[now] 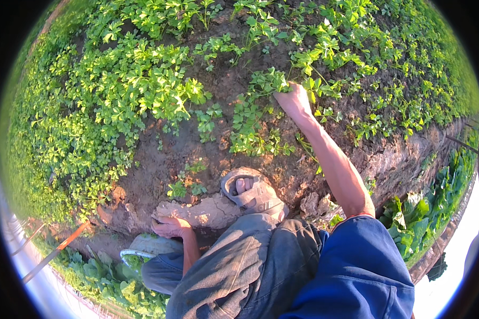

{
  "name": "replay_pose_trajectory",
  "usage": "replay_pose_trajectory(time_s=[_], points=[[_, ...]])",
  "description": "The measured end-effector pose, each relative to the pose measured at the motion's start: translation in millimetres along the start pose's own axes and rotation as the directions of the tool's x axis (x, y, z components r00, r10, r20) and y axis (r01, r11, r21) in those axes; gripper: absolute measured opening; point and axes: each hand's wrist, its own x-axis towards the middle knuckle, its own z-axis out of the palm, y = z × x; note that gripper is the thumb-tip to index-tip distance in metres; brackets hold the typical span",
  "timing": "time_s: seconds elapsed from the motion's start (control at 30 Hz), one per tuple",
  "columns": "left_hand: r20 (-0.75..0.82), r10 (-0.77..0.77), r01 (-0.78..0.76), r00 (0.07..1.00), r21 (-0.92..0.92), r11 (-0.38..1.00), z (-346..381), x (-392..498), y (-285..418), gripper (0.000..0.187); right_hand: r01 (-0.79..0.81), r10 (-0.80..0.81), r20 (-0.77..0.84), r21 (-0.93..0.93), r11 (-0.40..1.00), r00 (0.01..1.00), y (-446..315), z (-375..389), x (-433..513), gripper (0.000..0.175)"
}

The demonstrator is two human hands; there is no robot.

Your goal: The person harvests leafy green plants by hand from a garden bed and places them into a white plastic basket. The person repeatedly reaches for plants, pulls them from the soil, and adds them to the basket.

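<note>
My right hand (293, 98) reaches out over the planted soil, its fingers curled among the stems of a leafy green plant (269, 82) that looks like celery or parsley; the fingertips are hidden by the leaves. Near the raised edge of the soil bed rests my left hand (171, 227), just above a pale round container (153, 245) with some greenery inside. Whether those fingers hold anything is not plain. Small clumps of the same leafy plants (259, 143) grow between my hands and beyond them.
My sandalled foot (259, 193) stands on the bare soil (163, 147) at the bed's edge. Dense leafy plants (103, 99) grow at the left. Broad-leaved plants (415, 219) line the lower right. An orange and grey pole (56, 252) slants at the lower left.
</note>
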Motion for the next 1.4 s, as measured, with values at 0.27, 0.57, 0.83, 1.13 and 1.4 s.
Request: replay_pose_trajectory(time_s=[0.27, 0.57, 0.83, 1.13, 1.4], points=[[0.022, 0.050, -0.050, 0.999, 0.026, 0.998, 6, -2, -12, 0.046, 0.341, -0.299, 0.167, -0.374, 0.862, 0.939, -16, 15, 6, 0.045], [0.024, 0.063, -0.064, 0.998, 0.045, 0.997, 4, -4, -9, 0.043, 0.106, -0.109, -0.018, 0.453, 0.885, 0.994, 5, -1, 27, 0.030], [0.027, 0.171, -0.173, 0.985, 0.171, 0.970, -2, -4, -4, 0.043, 0.180, -0.172, 0.141, -0.041, 0.983, 0.975, -8, 21, 22, 0.064], [0.027, -0.101, 0.100, 0.994, 0.030, 0.994, -4, -6, -7, 0.049, 0.207, -0.064, 0.438, -0.287, 0.935, 0.897, -36, 8, 39, 0.059], [0.040, -0.091, 0.091, 0.995, -0.012, 0.996, 6, -4, -16, 0.050, 0.342, -0.299, 0.170, -0.367, 0.865, 0.939, -27, 39, 8, 0.055]])
